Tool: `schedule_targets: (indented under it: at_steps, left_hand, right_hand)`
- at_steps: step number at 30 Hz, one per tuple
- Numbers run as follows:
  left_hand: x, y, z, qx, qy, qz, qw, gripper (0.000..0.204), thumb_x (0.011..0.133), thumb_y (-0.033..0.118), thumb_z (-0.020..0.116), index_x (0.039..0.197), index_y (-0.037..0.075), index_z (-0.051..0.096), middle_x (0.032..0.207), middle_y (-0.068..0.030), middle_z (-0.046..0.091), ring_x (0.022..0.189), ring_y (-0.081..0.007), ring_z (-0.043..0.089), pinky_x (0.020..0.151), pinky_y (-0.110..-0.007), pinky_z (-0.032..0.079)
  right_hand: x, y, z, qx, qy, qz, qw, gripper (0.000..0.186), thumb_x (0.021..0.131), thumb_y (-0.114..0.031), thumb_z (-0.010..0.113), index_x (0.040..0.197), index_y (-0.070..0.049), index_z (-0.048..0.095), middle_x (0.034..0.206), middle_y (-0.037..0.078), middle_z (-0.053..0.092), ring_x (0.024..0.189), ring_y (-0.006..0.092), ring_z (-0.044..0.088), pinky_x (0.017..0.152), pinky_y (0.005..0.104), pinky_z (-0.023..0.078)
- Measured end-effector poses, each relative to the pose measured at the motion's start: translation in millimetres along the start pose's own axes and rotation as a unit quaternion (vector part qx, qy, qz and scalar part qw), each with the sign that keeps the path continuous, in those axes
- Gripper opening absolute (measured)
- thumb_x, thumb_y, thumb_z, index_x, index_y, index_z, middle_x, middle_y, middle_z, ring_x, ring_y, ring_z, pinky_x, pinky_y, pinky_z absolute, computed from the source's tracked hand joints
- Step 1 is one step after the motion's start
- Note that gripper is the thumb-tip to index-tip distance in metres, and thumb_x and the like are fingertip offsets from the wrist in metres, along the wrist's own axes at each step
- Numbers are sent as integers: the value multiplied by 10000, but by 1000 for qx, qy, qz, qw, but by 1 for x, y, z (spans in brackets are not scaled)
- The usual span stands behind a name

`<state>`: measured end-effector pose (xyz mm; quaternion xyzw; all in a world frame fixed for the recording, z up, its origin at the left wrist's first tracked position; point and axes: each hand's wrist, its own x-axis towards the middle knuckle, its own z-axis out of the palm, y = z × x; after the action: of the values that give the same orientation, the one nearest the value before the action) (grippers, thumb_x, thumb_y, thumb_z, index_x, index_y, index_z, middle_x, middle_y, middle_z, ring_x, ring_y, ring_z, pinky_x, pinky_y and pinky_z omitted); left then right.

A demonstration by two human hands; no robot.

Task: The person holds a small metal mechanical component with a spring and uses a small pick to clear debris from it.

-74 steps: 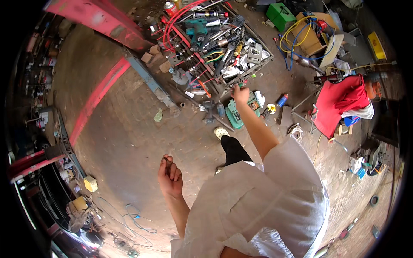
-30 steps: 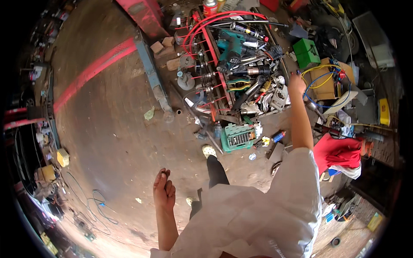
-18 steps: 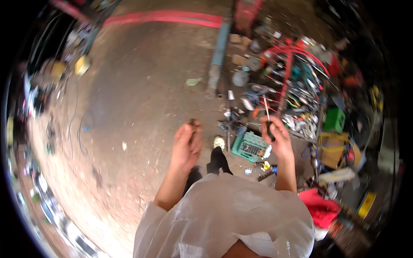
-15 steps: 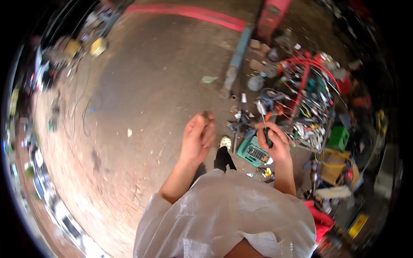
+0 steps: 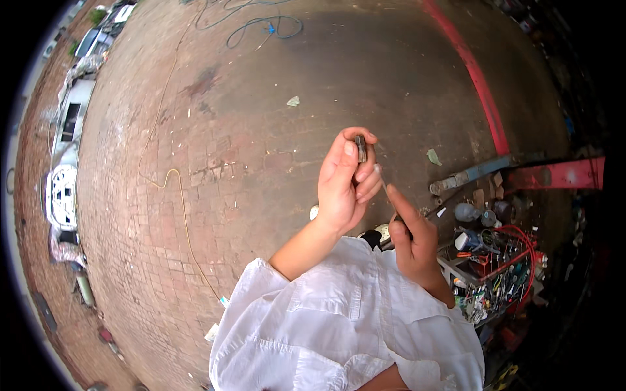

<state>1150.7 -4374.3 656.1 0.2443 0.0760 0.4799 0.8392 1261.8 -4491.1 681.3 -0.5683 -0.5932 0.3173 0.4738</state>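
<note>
Left hand (image 5: 344, 186) raised over brick floor (image 5: 215, 169), fingers clamped on small dark cylindrical part (image 5: 360, 148). Right hand (image 5: 412, 238) just beside, fingers closed around thin metal tool (image 5: 383, 179), tip near part.

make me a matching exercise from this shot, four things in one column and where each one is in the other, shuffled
Things:
1. small dark cylindrical part
2. thin metal tool
3. red wire rack of tools
4. looped cable

Places:
A. on the ground at the right, below the blue pipe
B. pinched in the fingertips of the left hand
C. on the paving at the top of the view
D. gripped in the right hand, tip pointing up toward the left hand

Pairs: 1-B, 2-D, 3-A, 4-C
</note>
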Motion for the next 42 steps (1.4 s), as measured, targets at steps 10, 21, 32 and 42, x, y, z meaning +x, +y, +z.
schedule_targets:
  at_steps: [10,21,32,42]
  left_hand:
    - [-46,92,-37,69,61,220,971,303,1001,347,437,1046,48,461,619,29,357,432,-40,220,397,-207,205]
    - [-58,87,-38,133,86,293,943,281,997,313,461,980,33,470,631,40,324,472,-40,229,420,-216,193]
    - [-38,45,-17,108,158,305,933,285,1013,339,407,964,64,466,659,33,355,486,-48,275,430,-201,254]
    - [-22,30,2,62,179,267,945,287,1010,362,406,969,83,459,650,29,362,487,-52,293,435,-206,269]
  right_hand:
    - [44,-39,99,-58,-76,-136,986,464,848,48,505,1308,-7,513,1077,177,646,680,220,611,638,295,488]
    - [44,-46,89,-65,-103,-184,975,457,847,51,517,1296,-31,535,1013,168,661,653,211,611,617,288,488]
    - [37,-25,70,-40,-100,-126,986,447,873,33,520,1312,-48,526,1001,181,664,656,197,623,619,292,494]
    - [45,-10,66,-35,-32,-183,982,454,869,38,519,1315,-46,523,928,173,665,744,253,674,655,311,519]
